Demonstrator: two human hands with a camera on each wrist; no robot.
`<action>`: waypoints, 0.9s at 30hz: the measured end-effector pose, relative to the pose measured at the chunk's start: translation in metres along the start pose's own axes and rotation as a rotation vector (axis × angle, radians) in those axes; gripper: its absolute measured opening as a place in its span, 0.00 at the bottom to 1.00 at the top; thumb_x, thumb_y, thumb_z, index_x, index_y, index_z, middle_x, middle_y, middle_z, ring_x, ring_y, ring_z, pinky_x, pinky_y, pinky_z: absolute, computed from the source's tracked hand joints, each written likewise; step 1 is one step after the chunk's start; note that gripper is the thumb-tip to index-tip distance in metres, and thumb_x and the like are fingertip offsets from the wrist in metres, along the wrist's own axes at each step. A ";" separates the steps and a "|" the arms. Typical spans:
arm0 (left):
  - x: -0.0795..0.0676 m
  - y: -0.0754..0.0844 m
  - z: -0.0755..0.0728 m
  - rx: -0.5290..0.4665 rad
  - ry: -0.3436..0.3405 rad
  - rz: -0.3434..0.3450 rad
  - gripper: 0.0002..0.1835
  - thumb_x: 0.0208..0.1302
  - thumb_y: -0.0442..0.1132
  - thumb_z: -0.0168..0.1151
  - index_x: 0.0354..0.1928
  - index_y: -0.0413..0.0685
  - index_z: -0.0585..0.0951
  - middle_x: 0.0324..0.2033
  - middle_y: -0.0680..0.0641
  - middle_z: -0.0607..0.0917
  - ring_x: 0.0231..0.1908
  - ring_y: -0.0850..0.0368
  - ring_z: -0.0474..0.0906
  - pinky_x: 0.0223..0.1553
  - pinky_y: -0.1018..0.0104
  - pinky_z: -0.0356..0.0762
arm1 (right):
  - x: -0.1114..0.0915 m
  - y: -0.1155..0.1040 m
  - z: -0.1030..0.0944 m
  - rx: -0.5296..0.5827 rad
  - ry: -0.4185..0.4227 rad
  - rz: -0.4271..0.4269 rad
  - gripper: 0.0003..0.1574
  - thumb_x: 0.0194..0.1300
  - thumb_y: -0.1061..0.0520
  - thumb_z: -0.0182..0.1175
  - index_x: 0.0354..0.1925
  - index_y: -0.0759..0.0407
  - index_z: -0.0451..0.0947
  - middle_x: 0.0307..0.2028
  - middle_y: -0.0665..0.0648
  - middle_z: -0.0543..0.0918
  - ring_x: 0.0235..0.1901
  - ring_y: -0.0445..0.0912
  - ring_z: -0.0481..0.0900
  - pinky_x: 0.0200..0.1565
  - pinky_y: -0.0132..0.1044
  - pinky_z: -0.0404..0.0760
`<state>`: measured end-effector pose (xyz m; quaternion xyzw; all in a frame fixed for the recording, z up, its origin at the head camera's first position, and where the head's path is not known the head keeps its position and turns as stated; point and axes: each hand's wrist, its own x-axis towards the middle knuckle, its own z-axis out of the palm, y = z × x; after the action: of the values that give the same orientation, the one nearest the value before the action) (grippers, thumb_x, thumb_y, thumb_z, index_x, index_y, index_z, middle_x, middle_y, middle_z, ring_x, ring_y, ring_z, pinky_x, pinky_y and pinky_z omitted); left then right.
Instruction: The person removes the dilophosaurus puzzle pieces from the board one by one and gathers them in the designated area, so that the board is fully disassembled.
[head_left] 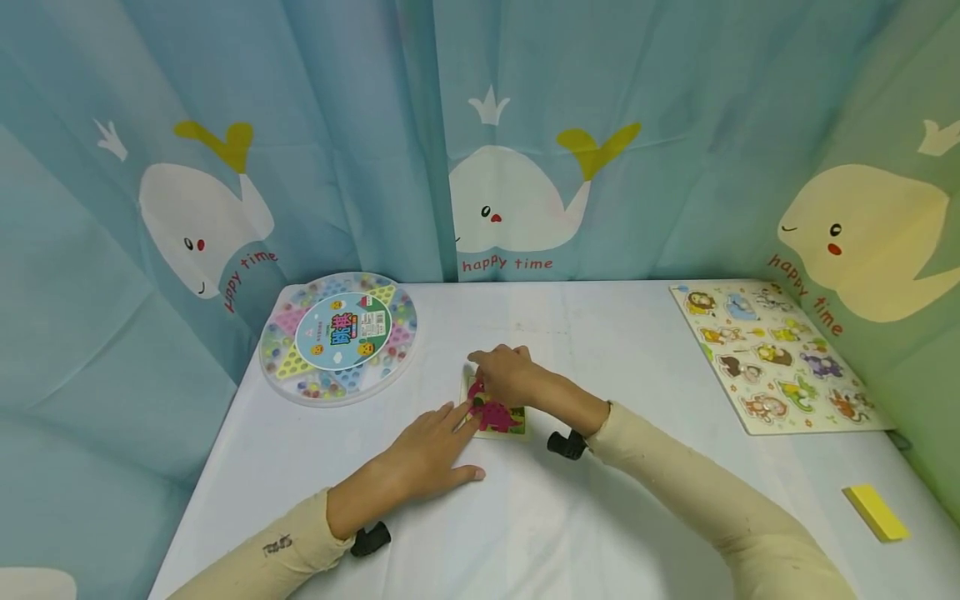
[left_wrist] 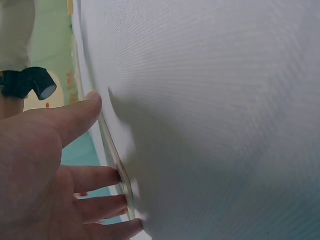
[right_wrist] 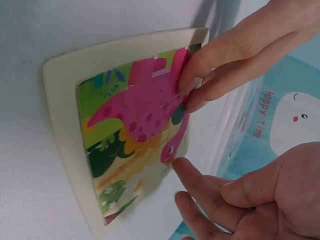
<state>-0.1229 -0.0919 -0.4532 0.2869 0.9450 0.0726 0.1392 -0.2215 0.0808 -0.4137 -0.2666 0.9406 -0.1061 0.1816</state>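
Observation:
A small jigsaw puzzle (head_left: 501, 419) with a pink dinosaur picture lies flat on the white table in the head view. Its pale wooden frame (right_wrist: 65, 105) shows clearly in the right wrist view, with the pieces fitted close together. My left hand (head_left: 427, 450) rests at the puzzle's left side, fingers stretched out and fingertips touching the picture. Over the far part of the puzzle is my right hand (head_left: 510, 375); in the right wrist view one of its fingertips (right_wrist: 181, 165) touches the picture near the dinosaur's head. I see nothing held in either hand.
A round Chinese checkers box (head_left: 345, 333) with coloured marbles sits at the back left. On the right lies an animal peg puzzle board (head_left: 780, 358), with a yellow block (head_left: 876, 512) nearer the front. Whale-printed curtains (head_left: 360, 150) border the table.

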 end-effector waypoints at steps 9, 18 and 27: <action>0.000 0.000 0.000 0.007 0.003 0.001 0.43 0.74 0.65 0.60 0.79 0.44 0.68 0.80 0.40 0.64 0.79 0.38 0.61 0.75 0.44 0.66 | 0.002 -0.003 -0.006 -0.045 -0.037 -0.019 0.34 0.75 0.60 0.64 0.75 0.61 0.70 0.56 0.57 0.88 0.68 0.61 0.73 0.58 0.61 0.74; 0.000 -0.001 0.002 0.025 0.011 0.010 0.43 0.74 0.65 0.59 0.79 0.44 0.68 0.80 0.40 0.64 0.79 0.38 0.61 0.75 0.45 0.66 | 0.003 -0.002 -0.009 -0.006 -0.089 -0.014 0.31 0.77 0.61 0.58 0.75 0.59 0.70 0.55 0.57 0.88 0.63 0.59 0.77 0.52 0.54 0.73; -0.001 -0.001 0.000 0.031 0.024 0.016 0.42 0.75 0.65 0.59 0.79 0.45 0.69 0.79 0.40 0.66 0.78 0.38 0.62 0.74 0.45 0.67 | -0.001 0.008 -0.005 0.035 -0.028 0.018 0.18 0.82 0.56 0.54 0.61 0.57 0.85 0.56 0.58 0.85 0.58 0.56 0.81 0.56 0.58 0.71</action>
<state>-0.1228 -0.0935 -0.4536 0.2955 0.9453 0.0624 0.1230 -0.2265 0.0881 -0.4117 -0.2565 0.9383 -0.1171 0.2000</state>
